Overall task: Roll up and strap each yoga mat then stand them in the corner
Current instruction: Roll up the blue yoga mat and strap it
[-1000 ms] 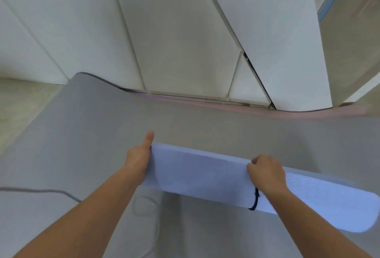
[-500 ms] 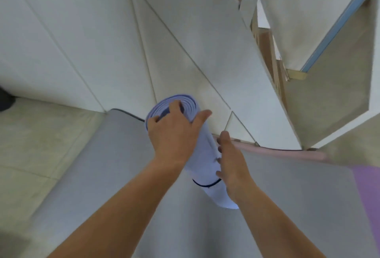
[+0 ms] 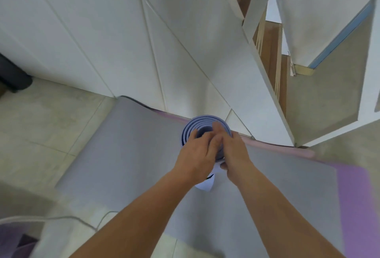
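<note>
You hold the roll with both hands, and it stands nearly upright, so you look down on its spiral top end. Your left hand grips the near-left side of this top end, fingers curled over the rim and the thumb laid across toward the middle. Your right hand closes round the right side of the roll, just beside the left hand and touching it. Below the hands the pale lower end of the roll shows over the grey mat (I cannot tell if it touches the mat). A small piece of dark strap shows there. The roll is near the white wall. A purple mat lies to the right, and a thin cable crosses the floor at the lower left.
</note>
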`<state>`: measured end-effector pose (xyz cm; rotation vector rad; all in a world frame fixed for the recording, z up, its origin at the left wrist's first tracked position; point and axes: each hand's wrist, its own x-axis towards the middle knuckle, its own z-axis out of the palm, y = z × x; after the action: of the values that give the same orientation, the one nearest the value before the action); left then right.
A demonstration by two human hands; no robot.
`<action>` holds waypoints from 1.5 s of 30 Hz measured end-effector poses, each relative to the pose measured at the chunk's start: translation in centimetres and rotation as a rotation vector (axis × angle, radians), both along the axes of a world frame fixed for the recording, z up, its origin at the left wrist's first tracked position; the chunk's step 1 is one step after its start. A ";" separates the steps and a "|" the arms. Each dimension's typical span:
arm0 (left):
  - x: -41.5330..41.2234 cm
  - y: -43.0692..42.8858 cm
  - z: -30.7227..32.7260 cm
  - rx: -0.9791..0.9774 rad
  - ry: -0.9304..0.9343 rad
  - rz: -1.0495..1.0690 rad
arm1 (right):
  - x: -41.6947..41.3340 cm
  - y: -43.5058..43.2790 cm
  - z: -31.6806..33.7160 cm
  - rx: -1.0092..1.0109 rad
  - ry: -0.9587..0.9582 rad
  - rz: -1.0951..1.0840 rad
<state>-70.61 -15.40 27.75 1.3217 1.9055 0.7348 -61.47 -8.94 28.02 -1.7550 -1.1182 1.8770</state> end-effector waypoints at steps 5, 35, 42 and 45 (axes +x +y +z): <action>-2.2 -0.8 1.9 0.046 0.012 0.484 | 1.6 1.3 1.0 0.095 -0.240 0.128; -46.5 -29.7 35.2 0.197 -0.733 1.329 | -52.7 -20.6 37.4 0.729 -0.068 1.086; -57.1 -30.4 35.7 0.350 -0.712 1.398 | -63.8 -21.2 38.8 0.353 -0.080 0.962; -61.9 -29.6 34.2 0.349 -0.714 1.364 | -69.1 -21.6 37.5 0.494 -0.082 1.047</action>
<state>-132.47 -44.96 61.99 -0.3530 1.8577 1.9057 -130.61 -30.58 65.48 -1.0034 -2.5916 1.6943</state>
